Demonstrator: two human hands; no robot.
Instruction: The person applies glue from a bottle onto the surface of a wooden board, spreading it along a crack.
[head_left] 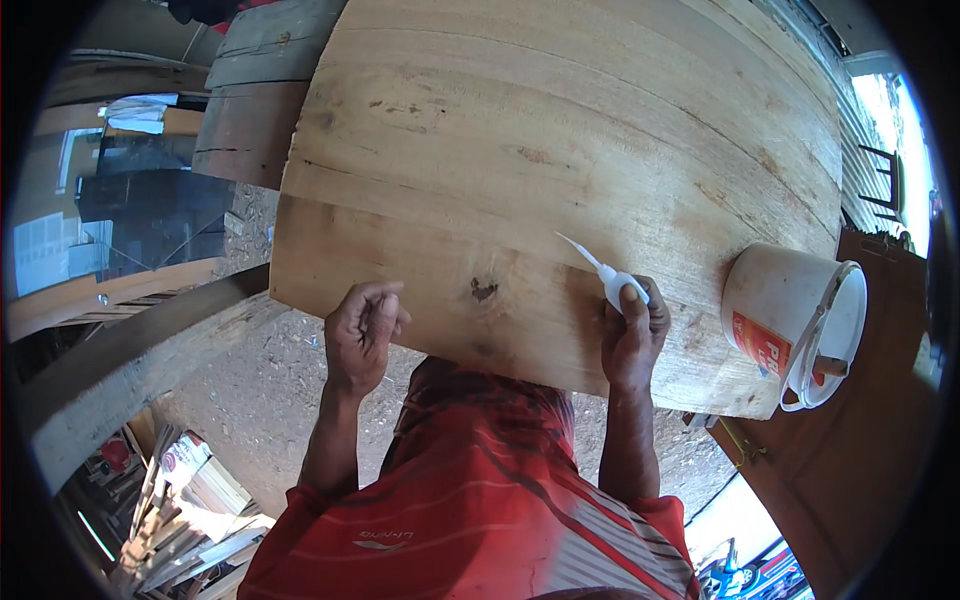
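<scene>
Your right hand (633,335) grasps 1 white squeeze bottle (622,288), its fingers wrapped around the body and the thumb laid along the near side. The bottle is above the near part of the planked wooden desk (520,100), tilted, its long thin nozzle (588,255) pointing forward and to your left. Your left hand (365,330) is at the near edge, its fingers half curled; nothing shows between them, but whether they pinch something small cannot be told. A dark knot (484,290) in the wood lies between your 2 hands. A white bucket (770,285) stands on the desk to your right, well apart from the bottle.

Handling assessment: the bottle appears light and its wall soft, so a hard grip would likely force out any contents. The nozzle looks slender and easily bent. Hold the body, as you do, and keep your fingers off the nozzle.
</scene>
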